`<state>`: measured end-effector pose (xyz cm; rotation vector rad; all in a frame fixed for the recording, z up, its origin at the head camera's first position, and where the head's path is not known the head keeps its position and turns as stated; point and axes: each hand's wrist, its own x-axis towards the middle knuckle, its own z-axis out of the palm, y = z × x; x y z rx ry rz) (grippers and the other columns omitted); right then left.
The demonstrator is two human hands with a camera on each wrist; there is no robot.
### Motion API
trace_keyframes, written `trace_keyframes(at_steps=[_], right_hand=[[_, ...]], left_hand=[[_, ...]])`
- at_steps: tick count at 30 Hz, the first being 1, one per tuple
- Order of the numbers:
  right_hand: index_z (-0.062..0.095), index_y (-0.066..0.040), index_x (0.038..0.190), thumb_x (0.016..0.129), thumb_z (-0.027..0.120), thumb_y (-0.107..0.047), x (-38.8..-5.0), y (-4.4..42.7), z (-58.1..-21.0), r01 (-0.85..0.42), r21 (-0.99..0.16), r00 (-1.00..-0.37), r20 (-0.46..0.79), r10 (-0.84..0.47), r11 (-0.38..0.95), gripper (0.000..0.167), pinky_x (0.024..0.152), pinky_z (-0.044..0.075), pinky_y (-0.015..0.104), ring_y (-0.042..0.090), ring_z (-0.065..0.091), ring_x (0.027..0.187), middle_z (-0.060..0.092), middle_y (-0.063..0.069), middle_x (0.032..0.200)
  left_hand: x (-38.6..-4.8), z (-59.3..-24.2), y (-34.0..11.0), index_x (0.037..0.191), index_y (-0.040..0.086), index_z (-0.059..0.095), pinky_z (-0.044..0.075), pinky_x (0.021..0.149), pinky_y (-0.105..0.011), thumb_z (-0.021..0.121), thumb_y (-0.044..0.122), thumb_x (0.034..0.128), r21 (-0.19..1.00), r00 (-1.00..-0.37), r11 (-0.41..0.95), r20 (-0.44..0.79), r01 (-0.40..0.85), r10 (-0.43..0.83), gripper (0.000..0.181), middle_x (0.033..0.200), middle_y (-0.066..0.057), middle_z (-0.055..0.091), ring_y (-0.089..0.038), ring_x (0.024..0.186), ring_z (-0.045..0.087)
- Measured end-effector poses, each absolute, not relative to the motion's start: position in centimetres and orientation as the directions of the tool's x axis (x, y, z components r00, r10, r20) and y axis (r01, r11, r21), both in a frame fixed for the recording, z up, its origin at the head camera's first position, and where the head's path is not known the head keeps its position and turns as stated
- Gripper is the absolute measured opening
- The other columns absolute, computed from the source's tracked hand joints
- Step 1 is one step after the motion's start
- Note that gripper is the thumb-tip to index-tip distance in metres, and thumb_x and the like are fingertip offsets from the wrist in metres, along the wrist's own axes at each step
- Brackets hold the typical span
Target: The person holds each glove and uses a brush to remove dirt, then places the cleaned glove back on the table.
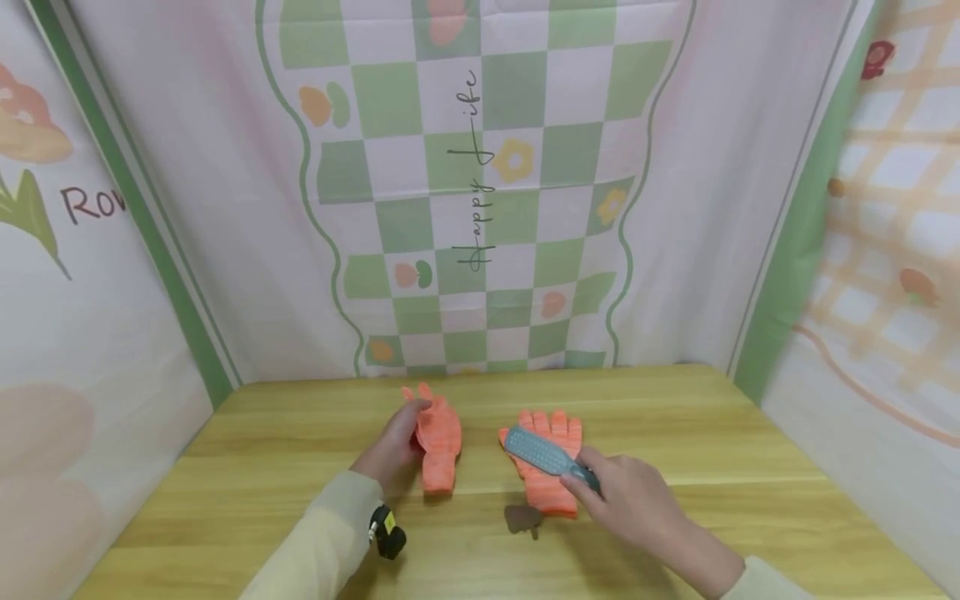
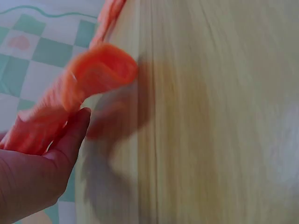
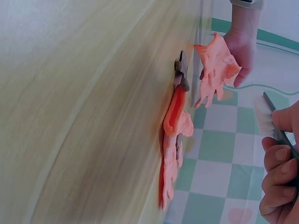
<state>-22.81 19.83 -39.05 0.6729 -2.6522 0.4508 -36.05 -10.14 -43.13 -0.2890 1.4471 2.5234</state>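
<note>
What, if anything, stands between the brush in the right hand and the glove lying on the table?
A small dark piece appears to lie on that glove; nothing else visible blocks the brush in the right hand.

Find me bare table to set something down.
The table is bare between its left edge and the left hand, and between the right hand and its right edge. Mid-table is crowded: held glove, flat glove below the brush, brown clump near the cuff.

A checkered green-and-white backdrop (image 1: 510,208) (lettered "Happy Life") rises behind a wood-grained table (image 1: 667,425).
</note>
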Motion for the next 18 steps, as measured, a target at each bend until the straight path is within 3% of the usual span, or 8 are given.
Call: trace_keyframes(at_steps=[5, 9, 12, 18], right_hand=[[0.049, -0.019, 0.079, 0.094, 0.063, -0.038, -22.7, 19.7, -39.0, -0.510, -0.226, -0.823, 0.411, -0.393, 0.830, 0.028, 0.042, 0.025, 0.018, -0.002, 0.026, 0.046, 0.033, -0.015, 0.054], [0.049, -0.019, 0.079, 0.094, 0.063, -0.038, -22.7, 19.7, -39.1, -0.501, -0.232, -0.830, 0.402, -0.388, 0.834, 0.028, 0.042, 0.026, 0.018, -0.001, 0.027, 0.045, 0.034, -0.015, 0.054], [0.050, -0.019, 0.080, 0.095, 0.063, -0.038, -22.8, 19.7, -39.1, -0.505, -0.229, -0.827, 0.403, -0.392, 0.832, 0.027, 0.041, 0.026, 0.018, -0.001, 0.027, 0.045, 0.035, -0.015, 0.054], [0.052, -0.018, 0.080, 0.095, 0.062, -0.040, -22.8, 19.8, -39.3, -0.503, -0.235, -0.831, 0.398, -0.390, 0.832, 0.028, 0.040, 0.027, 0.018, -0.001, 0.028, 0.045, 0.036, -0.015, 0.055]], left_hand=[[-36.0, -43.8, -10.7, 0.138, -0.008, 0.037, 0.048, 0.071, -0.023, 0.045, 0.010, 0.0940, 0.882, -0.959, -0.379, -0.243, -0.280, 0.144, 0.048, 0.091, -0.005, 0.054, -0.015, 0.079, 0.054], [-36.3, -44.1, -11.2, 0.143, -0.009, 0.031, 0.047, 0.079, -0.024, 0.046, 0.007, 0.0911, 0.931, -0.968, -0.278, -0.200, -0.235, 0.148, 0.056, 0.116, -0.015, 0.055, -0.019, 0.096, 0.054], [-36.6, -44.0, -11.4, 0.144, -0.011, 0.027, 0.044, 0.090, -0.028, 0.048, 0.005, 0.0901, 0.966, -0.976, -0.161, -0.189, -0.204, 0.104, 0.060, 0.136, -0.023, 0.045, -0.023, 0.110, 0.049], [-36.5, -43.5, -11.7, 0.144, -0.010, 0.031, 0.043, 0.099, -0.042, 0.053, 0.005, 0.0869, 0.976, -0.978, 0.061, -0.206, -0.208, -0.031, 0.063, 0.138, -0.031, 0.042, -0.030, 0.115, 0.048]])
